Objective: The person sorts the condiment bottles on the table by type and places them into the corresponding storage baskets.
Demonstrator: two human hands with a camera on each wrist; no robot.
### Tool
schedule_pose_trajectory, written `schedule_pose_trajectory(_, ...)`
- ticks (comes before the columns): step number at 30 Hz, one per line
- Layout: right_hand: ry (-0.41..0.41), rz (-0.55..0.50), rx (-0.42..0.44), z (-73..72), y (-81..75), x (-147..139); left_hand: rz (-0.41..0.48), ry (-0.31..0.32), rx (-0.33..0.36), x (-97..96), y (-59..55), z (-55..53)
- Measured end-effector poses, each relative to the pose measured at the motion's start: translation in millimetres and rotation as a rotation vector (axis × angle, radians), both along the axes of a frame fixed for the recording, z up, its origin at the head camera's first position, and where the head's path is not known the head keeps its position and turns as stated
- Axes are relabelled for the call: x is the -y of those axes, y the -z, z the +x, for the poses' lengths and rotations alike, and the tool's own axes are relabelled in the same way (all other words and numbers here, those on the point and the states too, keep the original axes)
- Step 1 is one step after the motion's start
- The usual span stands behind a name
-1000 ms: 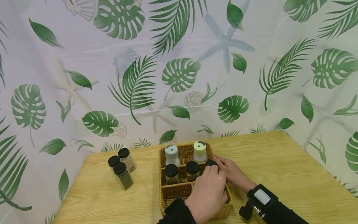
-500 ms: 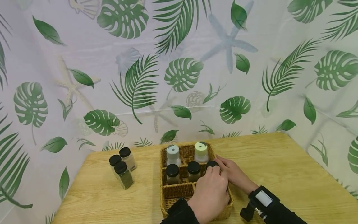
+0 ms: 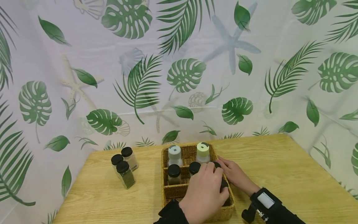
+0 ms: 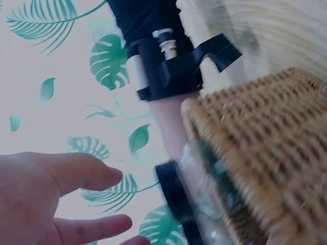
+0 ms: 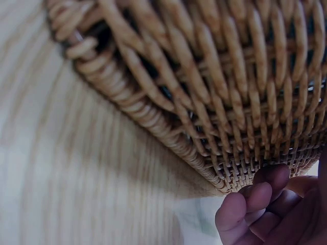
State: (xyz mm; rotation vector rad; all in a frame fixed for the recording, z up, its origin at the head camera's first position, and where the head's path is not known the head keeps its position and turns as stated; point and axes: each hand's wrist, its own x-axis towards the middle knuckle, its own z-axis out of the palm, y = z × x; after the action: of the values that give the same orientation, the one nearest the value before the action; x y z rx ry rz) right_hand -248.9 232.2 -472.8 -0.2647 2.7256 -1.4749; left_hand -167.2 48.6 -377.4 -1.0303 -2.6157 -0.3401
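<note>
A wicker basket (image 3: 193, 184) with compartments holds a pale-blue-topped bottle (image 3: 175, 153), a yellow-topped bottle (image 3: 203, 151) and several black-lidded spice jars (image 3: 174, 172). My left hand (image 3: 205, 193) is over its right front part, hiding some of the jars there. In the left wrist view the thumb and fingers (image 4: 94, 224) stand apart, with a gap between them and a black lid (image 4: 173, 190). My right hand (image 3: 233, 171) holds the basket's right side near the rim. Its bent fingers (image 5: 258, 196) lie beside the woven wall in the right wrist view.
Three black-lidded spice jars (image 3: 126, 175) stand grouped on the wooden table (image 3: 92, 193), left of the basket. A leaf-patterned cloth (image 3: 139, 46) hangs behind and beside the table.
My left hand has shifted slightly and its fingers have spread from the black lid they held; another black lid now shows beneath it. My right hand stays at the basket's side.
</note>
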Motion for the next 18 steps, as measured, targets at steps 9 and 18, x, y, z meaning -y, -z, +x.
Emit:
schedule_pose_trajectory(9,0.001,0.008,-0.018,-0.9,2.3,0.2,0.123,-0.052,-0.066,36.0,-18.7,1.8)
schedule_pose_trajectory(18,0.017,0.012,-0.014,-4.1,5.2,-0.9,0.191,-0.16,-0.128,75.0,-36.3,-3.7)
